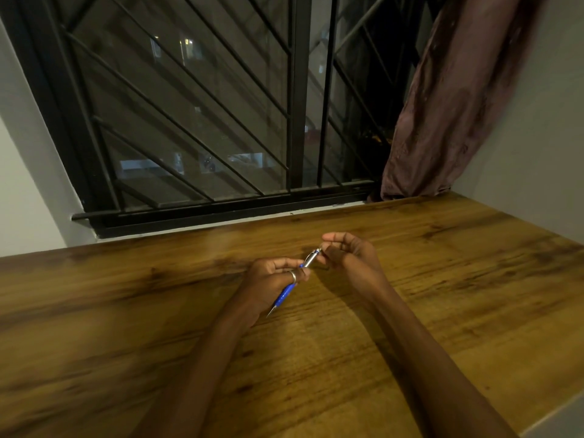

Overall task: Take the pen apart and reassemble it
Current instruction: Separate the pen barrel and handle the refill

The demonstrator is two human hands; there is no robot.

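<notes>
A blue pen [286,292] with a silver upper half and a metal tip is held slanted above the wooden table [126,311]. My left hand [271,281], with a ring on one finger, grips the pen round its middle. The tip points down toward me. My right hand [344,252] pinches the silver top end of the pen with curled fingers. Both hands are close together near the middle of the table.
The table runs up to a window with black metal bars [221,121] at the back. A brownish curtain [442,121] hangs at the back right, its hem touching the tabletop. Grey walls close in on the left and right.
</notes>
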